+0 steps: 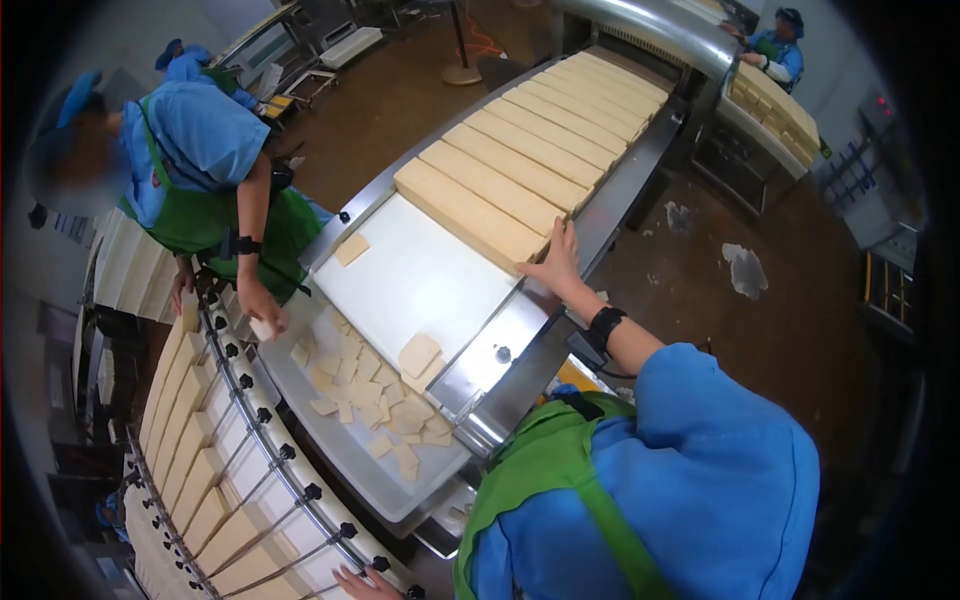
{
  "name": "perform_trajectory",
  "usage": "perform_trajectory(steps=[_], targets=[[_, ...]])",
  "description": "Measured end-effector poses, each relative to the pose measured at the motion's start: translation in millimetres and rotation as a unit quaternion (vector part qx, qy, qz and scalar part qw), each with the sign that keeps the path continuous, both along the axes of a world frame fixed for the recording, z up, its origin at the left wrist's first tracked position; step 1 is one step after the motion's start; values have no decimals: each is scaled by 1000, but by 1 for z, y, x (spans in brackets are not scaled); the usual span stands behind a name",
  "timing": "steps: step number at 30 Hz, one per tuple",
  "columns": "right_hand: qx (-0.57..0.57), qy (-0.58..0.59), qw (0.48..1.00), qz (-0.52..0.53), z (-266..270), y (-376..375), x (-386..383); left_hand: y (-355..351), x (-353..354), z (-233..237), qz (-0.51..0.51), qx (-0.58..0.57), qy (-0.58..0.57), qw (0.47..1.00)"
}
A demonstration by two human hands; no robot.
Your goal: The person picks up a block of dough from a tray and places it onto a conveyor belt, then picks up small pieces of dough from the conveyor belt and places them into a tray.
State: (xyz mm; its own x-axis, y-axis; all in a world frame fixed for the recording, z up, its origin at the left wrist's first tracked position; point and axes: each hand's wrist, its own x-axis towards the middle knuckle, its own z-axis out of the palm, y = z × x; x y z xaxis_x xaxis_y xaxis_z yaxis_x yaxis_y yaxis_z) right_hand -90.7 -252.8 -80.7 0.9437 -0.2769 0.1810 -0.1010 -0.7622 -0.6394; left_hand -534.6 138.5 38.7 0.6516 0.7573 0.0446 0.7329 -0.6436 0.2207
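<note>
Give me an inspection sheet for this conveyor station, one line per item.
Surface: white belt in a steel frame, bare below the slabs.
Job's things: pale slabs lie side by side across it; the nearest slab is under the right hand.
Clutter: broken pieces heaped in the tray at the belt's end; scraps on the floor.
Hands: right hand flat on that slab's end; left hand at the bottom edge by the rod rack, partly cut off.
Cables: orange cable on the far floor.
Surroundings: a co-worker's hand holds a piece beside the tray; another person stands at the far end.
</note>
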Motion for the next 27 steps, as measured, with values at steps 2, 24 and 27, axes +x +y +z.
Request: perform_trajectory(steps=[2,24,27], targets=[[9,48,999,19,-7,-4,7,10,45,-26,-108,24,-101,989],[-55,81,967,233,43,4,14,-163,686,-101,-400,-23,-16,916],[-46,84,965,246,43,2,13,-162,685,-84,-389,-27,65,919]])
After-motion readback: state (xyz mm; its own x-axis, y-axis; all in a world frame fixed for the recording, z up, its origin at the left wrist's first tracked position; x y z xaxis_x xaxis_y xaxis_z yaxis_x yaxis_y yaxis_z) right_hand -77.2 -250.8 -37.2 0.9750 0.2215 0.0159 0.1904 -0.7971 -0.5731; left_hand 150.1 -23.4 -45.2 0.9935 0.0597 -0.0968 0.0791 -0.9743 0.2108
